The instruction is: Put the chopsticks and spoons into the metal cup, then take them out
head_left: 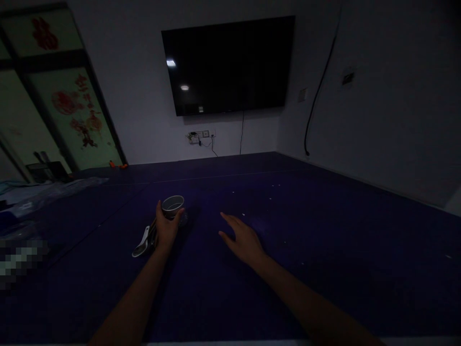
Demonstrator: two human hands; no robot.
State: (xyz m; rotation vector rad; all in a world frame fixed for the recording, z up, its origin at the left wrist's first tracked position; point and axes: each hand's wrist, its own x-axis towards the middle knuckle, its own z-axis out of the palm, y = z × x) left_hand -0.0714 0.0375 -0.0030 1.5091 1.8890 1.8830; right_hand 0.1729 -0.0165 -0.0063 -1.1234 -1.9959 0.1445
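My left hand [166, 230] is closed round a small round grey cup [173, 203], thumb on its right side and fingers on its left. Something shiny and see-through [183, 219] shows just below the cup's rim on the right; its kind is unclear in the dim light. Left of that hand lies a white spoon [145, 238] on the dark blue surface [216, 288]. Thin brown sticks [152, 227] and a dark item are partly hidden behind the hand. My right hand [245, 240] hovers over or rests on the surface, fingers apart, holding nothing.
Small white scraps [243, 214] dot the surface. Clear plastic wrapping [54, 194] lies at the left, with orange-handled items [118, 165] by the door. A television [230, 67] hangs on the wall above sockets [201, 134]; a black cable [319, 91] hangs at right.
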